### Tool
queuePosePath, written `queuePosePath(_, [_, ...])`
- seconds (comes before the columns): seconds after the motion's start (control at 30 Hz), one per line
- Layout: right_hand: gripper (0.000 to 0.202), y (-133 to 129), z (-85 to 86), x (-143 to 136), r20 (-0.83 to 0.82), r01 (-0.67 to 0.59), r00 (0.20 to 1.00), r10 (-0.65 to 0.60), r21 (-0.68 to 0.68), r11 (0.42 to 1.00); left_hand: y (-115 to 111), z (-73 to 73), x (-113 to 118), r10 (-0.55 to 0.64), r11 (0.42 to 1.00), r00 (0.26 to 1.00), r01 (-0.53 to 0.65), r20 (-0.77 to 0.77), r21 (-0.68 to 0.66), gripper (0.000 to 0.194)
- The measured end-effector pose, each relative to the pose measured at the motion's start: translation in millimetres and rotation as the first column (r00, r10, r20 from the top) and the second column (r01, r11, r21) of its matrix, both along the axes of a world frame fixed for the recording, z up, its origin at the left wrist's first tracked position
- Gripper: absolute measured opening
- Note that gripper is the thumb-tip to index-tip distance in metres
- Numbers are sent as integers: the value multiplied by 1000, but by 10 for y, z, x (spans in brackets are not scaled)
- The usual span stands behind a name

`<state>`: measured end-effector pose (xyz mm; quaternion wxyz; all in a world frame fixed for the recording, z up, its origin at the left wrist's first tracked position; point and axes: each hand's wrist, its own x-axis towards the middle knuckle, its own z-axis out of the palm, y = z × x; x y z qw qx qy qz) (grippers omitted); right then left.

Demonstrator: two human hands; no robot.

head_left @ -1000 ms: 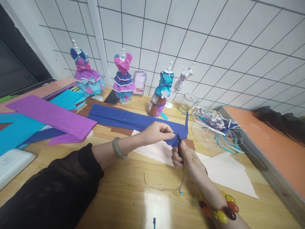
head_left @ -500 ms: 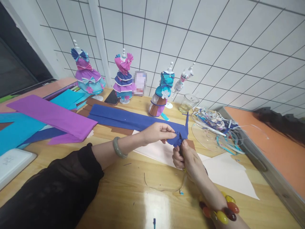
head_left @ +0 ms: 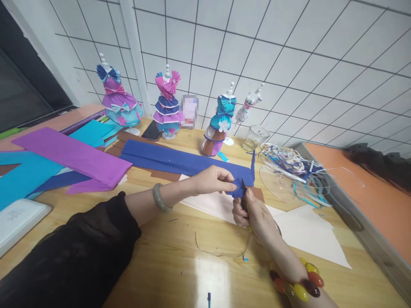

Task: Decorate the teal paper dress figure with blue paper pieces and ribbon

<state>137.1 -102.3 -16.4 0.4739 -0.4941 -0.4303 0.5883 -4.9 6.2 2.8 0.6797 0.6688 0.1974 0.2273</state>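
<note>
My left hand (head_left: 215, 179) pinches a small dark blue paper piece (head_left: 236, 188) with a cut, uneven edge between thumb and fingers. My right hand (head_left: 250, 210) is wrapped round a pair of dark scissors (head_left: 244, 192). Their blades point up and touch the right side of the blue piece. Most of the scissors' handle is hidden in my palm. Behind the hands lies a long folded strip of blue crepe paper (head_left: 180, 158). Underneath are white paper sheets (head_left: 311, 233) and a bit of brown paper (head_left: 258, 194).
Several small dress forms stand along the wall, one in a teal-topped dress (head_left: 225, 113). A glass jar (head_left: 255, 137) is near a heap of paper scraps (head_left: 290, 162). Purple paper (head_left: 73, 156) and a white box (head_left: 22, 224) lie left. An orange surface (head_left: 362, 188) borders the right.
The small blue piece has shifted and turned slightly in my left fingers, showing less of itself below them. My right hand with the scissors stays almost in place.
</note>
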Motion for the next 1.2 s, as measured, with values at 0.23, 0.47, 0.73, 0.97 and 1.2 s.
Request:
queuePosePath(0.23, [45, -4, -2, 7, 28, -7, 1000, 7, 5, 1000, -9, 14, -5, -4, 999, 1000, 4, 2, 37, 20])
queuePosePath(0.47, [44, -1, 29, -5, 35, 1, 999, -1, -8, 1000, -6, 17, -11, -9, 999, 1000, 9, -4, 39, 21])
queuePosePath(0.73, [44, -4, 20, -4, 16, -2, 1000, 3, -8, 1000, -3, 24, -19, -9, 999, 1000, 9, -6, 41, 21])
queuePosePath(0.97, [44, 0, 27, -14, 20, -2, 1000, 3, -22, 1000, 19, 21, -33, -16, 996, 1000, 17, -19, 89, 20])
queuePosePath(1.2, [43, 2, 34, -13, 40, -13, 999, 14, -25, 1000, 43, 37, -64, -31, 980, 999, 37, -34, 193, 19])
